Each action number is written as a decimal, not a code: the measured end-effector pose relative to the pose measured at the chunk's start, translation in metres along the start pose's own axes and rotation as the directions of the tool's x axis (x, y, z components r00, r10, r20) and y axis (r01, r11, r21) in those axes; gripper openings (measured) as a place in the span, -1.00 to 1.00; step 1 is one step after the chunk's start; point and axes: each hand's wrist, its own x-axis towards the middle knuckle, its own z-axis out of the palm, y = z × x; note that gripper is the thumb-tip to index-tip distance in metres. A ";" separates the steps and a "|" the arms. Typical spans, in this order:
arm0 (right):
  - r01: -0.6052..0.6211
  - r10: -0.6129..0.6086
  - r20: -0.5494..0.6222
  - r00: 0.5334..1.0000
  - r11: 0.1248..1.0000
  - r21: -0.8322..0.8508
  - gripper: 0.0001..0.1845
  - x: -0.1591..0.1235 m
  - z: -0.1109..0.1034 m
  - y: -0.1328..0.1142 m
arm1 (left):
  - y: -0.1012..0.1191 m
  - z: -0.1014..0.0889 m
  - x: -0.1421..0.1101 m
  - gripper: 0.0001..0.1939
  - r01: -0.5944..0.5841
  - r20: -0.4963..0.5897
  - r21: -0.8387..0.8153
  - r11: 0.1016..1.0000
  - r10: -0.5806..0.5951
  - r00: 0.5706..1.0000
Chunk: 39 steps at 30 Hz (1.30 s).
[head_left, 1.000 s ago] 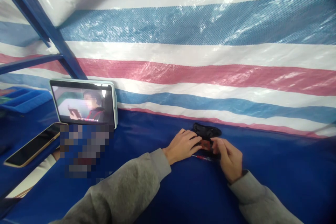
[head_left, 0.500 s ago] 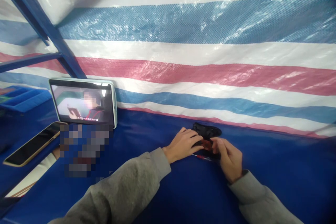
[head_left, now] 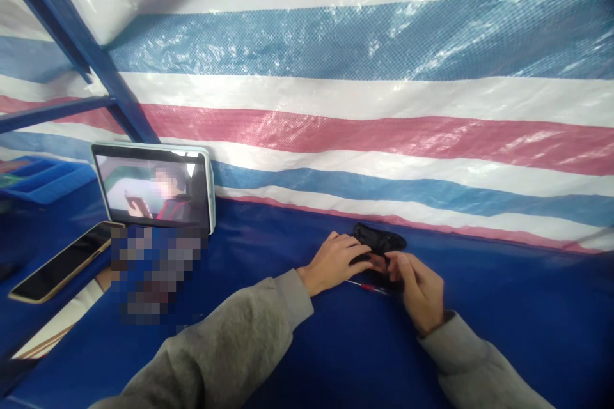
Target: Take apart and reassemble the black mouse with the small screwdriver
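Both hands meet over a small reddish-brown part (head_left: 377, 261) on the blue tabletop (head_left: 336, 358). Left hand (head_left: 334, 261) curled, fingertips pinching the part; right hand (head_left: 418, 289) pinching its other side. Black object (head_left: 380, 239) just behind; thin red-tipped tool (head_left: 367, 286) lies beneath the hands.
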 end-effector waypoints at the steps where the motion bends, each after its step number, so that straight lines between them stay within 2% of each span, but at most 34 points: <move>1: 0.000 0.000 -0.002 1.000 1.000 0.000 -0.61 0.000 0.000 -0.001 | 0.000 0.000 0.000 -0.68 -0.001 -0.003 -0.007 1.000 0.001 1.000; 5: 0.003 -0.003 -0.003 1.000 1.000 0.005 -0.61 0.000 0.000 -0.001 | 0.000 0.002 -0.001 -0.69 -0.025 -0.024 -0.041 0.999 0.024 0.999; 15: 0.017 -0.017 -0.005 1.000 1.000 -0.010 -0.62 -0.001 0.000 0.002 | 0.002 0.000 -0.001 -0.74 -0.032 -0.038 -0.004 0.999 0.032 0.999; 21: 0.137 -0.164 -0.124 0.979 0.970 -0.200 -0.77 0.003 -0.003 0.017 | 0.003 -0.002 -0.002 -0.76 -0.015 -0.031 0.002 1.000 0.015 0.999; 23: 0.157 -0.194 -0.110 0.975 0.947 -0.280 -0.76 0.006 -0.003 0.024 | 0.004 -0.003 -0.001 -0.80 -0.010 -0.006 0.014 1.000 0.010 1.000; 27: 0.152 -0.171 -0.018 0.985 0.917 -0.369 -0.74 0.008 -0.002 0.037 | 0.003 -0.002 -0.001 -0.78 0.004 0.024 0.023 1.000 -0.004 1.000; 34: 0.136 -0.173 -0.050 0.984 0.895 -0.424 -0.69 0.012 -0.006 0.050 | -0.001 0.000 -0.001 -0.74 0.038 0.008 -0.021 0.999 -0.038 0.999; 39: 0.143 -0.173 -0.029 0.984 0.890 -0.433 -0.76 0.014 -0.006 0.059 | 0.001 -0.001 -0.001 -0.74 0.037 0.009 -0.033 0.999 -0.037 0.999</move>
